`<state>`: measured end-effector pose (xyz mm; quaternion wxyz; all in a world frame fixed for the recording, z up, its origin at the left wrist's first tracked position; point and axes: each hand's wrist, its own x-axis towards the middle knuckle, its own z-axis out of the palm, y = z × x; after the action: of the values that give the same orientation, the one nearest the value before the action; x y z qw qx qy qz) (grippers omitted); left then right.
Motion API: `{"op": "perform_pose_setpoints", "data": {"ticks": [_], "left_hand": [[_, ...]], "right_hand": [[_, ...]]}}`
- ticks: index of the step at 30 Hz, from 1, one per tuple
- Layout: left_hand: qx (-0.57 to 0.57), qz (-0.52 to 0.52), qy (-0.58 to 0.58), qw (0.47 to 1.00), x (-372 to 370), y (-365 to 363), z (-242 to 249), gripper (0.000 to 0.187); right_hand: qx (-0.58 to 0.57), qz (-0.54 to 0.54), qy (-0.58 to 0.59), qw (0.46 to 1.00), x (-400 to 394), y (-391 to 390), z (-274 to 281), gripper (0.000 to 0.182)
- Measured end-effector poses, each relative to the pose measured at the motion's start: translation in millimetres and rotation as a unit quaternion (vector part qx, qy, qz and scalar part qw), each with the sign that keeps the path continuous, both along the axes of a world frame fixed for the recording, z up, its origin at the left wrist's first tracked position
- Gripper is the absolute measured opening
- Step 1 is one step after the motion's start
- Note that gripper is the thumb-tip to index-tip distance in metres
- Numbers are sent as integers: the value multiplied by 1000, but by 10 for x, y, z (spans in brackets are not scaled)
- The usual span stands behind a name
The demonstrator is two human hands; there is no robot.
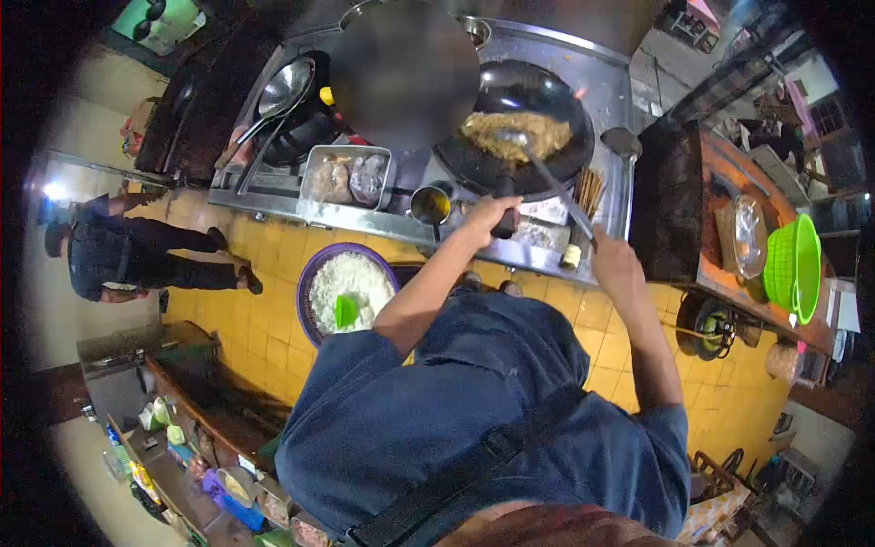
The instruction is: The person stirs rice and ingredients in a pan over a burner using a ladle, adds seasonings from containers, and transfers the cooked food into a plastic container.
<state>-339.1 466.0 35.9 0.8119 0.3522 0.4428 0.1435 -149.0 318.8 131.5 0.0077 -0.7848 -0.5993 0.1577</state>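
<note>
One wok (pixel 465 166) of browned food (pixel 538 135), purple basket (pixel 303 294) of white rice (pixel 342 273)

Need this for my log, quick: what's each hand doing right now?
Left hand: closed on the wok handle.
Right hand: closed on a long metal utensil, its end in the food.

A hand can pass over the far wall of the wok (pixel 524 82), or along the counter (pixel 612 87) at its far right. The ladle (pixel 550 178) slants across the near rim, beside a stick bundle (pixel 591 190); leftward, the tray (pixel 346 207) and small pot (pixel 430 188) block the front.
</note>
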Motion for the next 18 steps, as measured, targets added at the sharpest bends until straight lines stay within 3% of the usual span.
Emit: {"op": "perform_pose_setpoints", "data": {"ticks": [1, 3, 4, 5, 7, 8, 9, 11, 13, 14, 16, 18], "left_hand": [[23, 12, 41, 999, -23, -40, -57, 18], [-95, 57, -61, 992, 5, -467, 190, 19], [-190, 49, -122, 973, -64, -621, 344, 15], [-192, 29, -71, 978, -125, -725, 644, 11], [-118, -17, -49, 992, -143, -631, 468, 10], [-114, 30, 2, 993, -80, -501, 383, 12], [-33, 41, -32, 998, -51, -378, 53, 13], [125, 25, -72, 989, 3, -96, -501, 12], [122, 38, -35, 991, 91, 102, -791, 11], [122, 54, 2, 991, 152, 186, -874, 10], [96, 58, -24, 993, 167, 218, -995, 12], [65, 58, -36, 996, 157, 221, -939, 11]], "right_hand": [[-5, -1, 5, 1000, -43, -32, -117, 41], [-6, -32, -80, 996, 65, 186, -212, 42], [-33, -74, -53, 995, 156, 219, -91, 43], [-38, -69, -51, 996, 173, 98, 91, 43], [80, -62, 37, 994, 224, -43, 526, 48], [79, -83, 47, 992, 223, -92, 644, 51], [75, -106, 55, 990, 229, -134, 697, 55], [112, -87, 33, 989, 202, -79, 503, 54], [37, -136, 14, 990, 39, 211, 228, 55], [53, -138, -1, 989, -48, 371, -42, 55], [71, -126, -6, 990, -24, 662, -1181, 55], [76, -107, -2, 991, -21, 816, -1093, 55]]}}
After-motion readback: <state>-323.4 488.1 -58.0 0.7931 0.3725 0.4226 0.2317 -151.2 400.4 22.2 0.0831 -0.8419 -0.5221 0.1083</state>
